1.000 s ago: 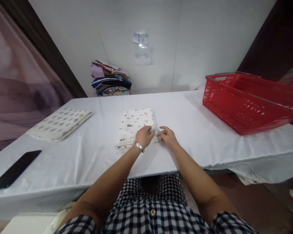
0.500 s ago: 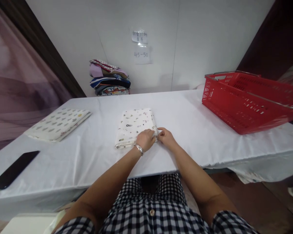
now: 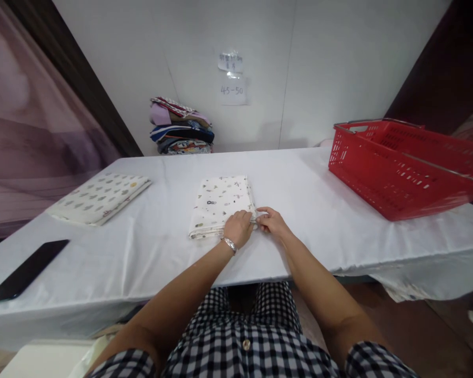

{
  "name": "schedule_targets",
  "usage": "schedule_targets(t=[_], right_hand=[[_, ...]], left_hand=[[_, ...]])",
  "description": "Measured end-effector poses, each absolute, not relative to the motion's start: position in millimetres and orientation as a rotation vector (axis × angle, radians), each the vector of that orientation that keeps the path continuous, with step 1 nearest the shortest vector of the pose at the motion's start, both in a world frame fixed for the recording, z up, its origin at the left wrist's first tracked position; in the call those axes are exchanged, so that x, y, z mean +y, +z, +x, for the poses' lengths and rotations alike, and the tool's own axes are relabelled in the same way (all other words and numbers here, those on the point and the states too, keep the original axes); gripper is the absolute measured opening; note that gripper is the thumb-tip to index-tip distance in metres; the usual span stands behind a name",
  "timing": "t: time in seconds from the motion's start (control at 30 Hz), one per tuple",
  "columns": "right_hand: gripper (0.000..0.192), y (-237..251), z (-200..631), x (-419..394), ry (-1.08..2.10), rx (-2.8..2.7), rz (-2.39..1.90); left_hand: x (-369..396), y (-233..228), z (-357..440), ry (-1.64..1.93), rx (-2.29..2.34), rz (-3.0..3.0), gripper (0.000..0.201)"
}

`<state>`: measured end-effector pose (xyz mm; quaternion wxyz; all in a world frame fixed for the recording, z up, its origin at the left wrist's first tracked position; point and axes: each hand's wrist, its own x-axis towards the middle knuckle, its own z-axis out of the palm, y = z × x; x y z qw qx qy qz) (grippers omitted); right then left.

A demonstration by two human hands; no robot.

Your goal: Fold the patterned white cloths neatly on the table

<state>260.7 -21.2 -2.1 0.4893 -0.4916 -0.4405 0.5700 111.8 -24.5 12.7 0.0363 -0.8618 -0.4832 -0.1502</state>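
Observation:
A folded white cloth (image 3: 216,197) with small scattered prints lies in front of me on the table. At its near right corner, my left hand (image 3: 238,228), wearing a silver bracelet, has its fingers curled over the top of the layers. My right hand (image 3: 273,221) is beside that same corner, its thumb and fingertips pinched at the cloth's right edge. Just what lies between the right fingertips is partly hidden. Farther left rests another folded white cloth (image 3: 98,198) with grey cloud-like shapes, touched by neither hand.
The table (image 3: 161,252) has a white satiny cover. A red plastic basket (image 3: 378,173) with metal handles stands at the right. A black flat phone-like slab (image 3: 27,270) lies at the left front. Against the wall is a stack of folded fabrics (image 3: 181,128), below paper signs (image 3: 232,90).
The view has shifted slightly, so everything sits a little farther right. Both hands stay at the cloth's near right corner, with only slight finger movement.

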Motion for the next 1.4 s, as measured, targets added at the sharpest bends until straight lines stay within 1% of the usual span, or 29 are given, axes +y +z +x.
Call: schedule_targets(t=[0.1, 0.27, 0.33, 0.43, 0.5, 0.6, 0.67, 0.83, 1.0, 1.07, 1.23, 1.4], right_hand=[[0.044, -3, 262, -20, 1.383, -1.065, -1.154], [0.034, -7, 261, -20, 1.263, -1.160, -1.152], [0.028, -10, 259, -22, 1.129, -1.311, -1.217], [0.013, -15, 259, -22, 0.831, -1.527, -1.345], [0.008, -20, 262, -19, 0.703, -1.528, -1.421], [0.010, -26, 268, -12, 0.664, -1.368, -1.475], [0.015, -27, 269, -10, 0.677, -1.350, -1.436], [0.021, -18, 262, -20, 0.576, -1.561, -1.205], [0.037, -12, 257, -27, 0.500, -1.815, -1.099], [0.041, -12, 257, -27, 0.459, -1.889, -1.088], [0.037, -12, 258, -29, 0.369, -2.008, -1.072], [0.033, -12, 258, -31, 0.315, -2.053, -1.074]], left_hand=[[-20, 20, 110, -0.441, -1.510, -2.642, 0.019], [-15, 41, 101, -0.527, -1.551, -2.583, 0.020], [-14, 45, 99, -0.524, -1.571, -2.584, 0.020], [-14, 41, 100, -0.451, -1.561, -2.622, 0.018], [-16, 31, 104, -0.374, -1.498, -2.677, 0.017], [-21, 16, 112, -0.336, -1.394, -2.724, 0.017], [-23, 10, 116, -0.350, -1.381, -2.710, 0.017], [-25, 11, 116, -0.353, -1.377, -2.679, 0.018], [-30, 9, 110, -0.452, -1.427, -2.709, 0.026], [-32, 7, 107, -0.483, -1.448, -2.709, 0.028], [-32, 4, 88, -0.536, -1.472, -2.680, 0.025], [-23, 9, 36, -0.553, -1.431, -2.683, 0.018]])
